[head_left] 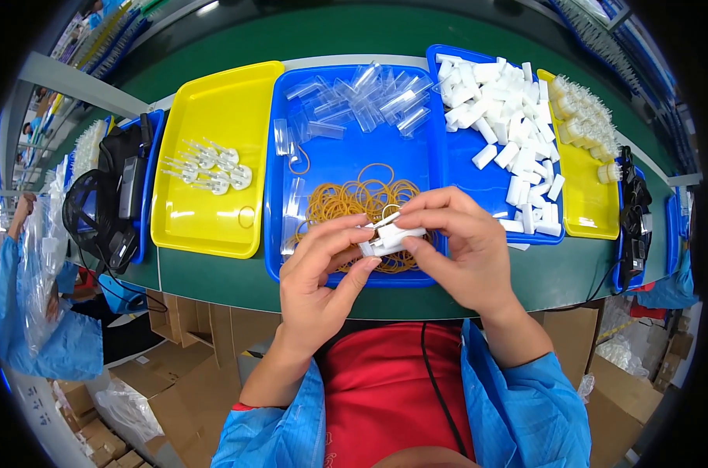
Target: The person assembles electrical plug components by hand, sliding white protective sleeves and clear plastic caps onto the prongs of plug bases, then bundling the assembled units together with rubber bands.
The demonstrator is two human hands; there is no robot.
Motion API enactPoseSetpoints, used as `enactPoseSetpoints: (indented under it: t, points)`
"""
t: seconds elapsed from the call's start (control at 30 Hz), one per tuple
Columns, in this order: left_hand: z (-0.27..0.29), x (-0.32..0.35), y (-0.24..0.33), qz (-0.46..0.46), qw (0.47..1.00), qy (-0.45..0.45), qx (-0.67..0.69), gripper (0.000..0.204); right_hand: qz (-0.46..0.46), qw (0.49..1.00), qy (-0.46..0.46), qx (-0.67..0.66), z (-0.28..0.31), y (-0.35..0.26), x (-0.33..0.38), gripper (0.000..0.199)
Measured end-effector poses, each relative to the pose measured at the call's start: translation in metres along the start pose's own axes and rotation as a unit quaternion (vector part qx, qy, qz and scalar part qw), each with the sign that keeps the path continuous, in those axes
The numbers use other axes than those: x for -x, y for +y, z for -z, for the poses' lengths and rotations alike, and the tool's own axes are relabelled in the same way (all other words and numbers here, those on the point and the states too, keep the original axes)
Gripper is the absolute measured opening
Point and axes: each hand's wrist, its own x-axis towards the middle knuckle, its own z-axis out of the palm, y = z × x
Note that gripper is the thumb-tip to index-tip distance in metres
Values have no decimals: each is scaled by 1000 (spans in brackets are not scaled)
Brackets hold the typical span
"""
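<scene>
Over the front of a middle blue tray (354,164), both my hands grip small white plastic parts (391,240). My left hand (323,261) pinches their left end between thumb and fingers. From the other side, my right hand (463,246) has thumb and fingertips closed on the right end and top. A thin loop like a rubber band shows by the right fingertips; whether it goes around the parts I cannot tell. Below and behind the hands lies a pile of tan rubber bands (330,201). Clear plastic sleeves (366,101) lie at the tray's far end.
At right, another blue tray (475,183) holds many white blocks (510,117), beside a yellow tray (588,214) with bristly pale pieces (584,117). A yellow tray (206,234) at left carries white pronged parts (210,165). Black cabled devices (108,203) sit farther left. Cardboard boxes (190,390) stand below.
</scene>
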Motion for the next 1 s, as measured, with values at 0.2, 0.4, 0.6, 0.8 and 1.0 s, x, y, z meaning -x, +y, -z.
enactPoseSetpoints:
  t: [0.2,0.4,0.6,0.8,1.0]
  points:
    - [0,-3,1,-9,998,19,-53,35,47,995,-20,89,-9,-5,-2,33]
    - [0,-3,-1,-28,997,11,-68,33,72,984,-19,164,7,-15,-10,27]
    - [4,1,-6,-35,998,18,-46,42,41,847,60,527,88,6,-28,39]
    - [3,-2,-2,-9,999,13,-48,42,17,847,14,532,95,21,-23,29]
    - [-1,-4,-5,-26,999,47,-8,36,-14,922,30,387,76,8,-14,23]
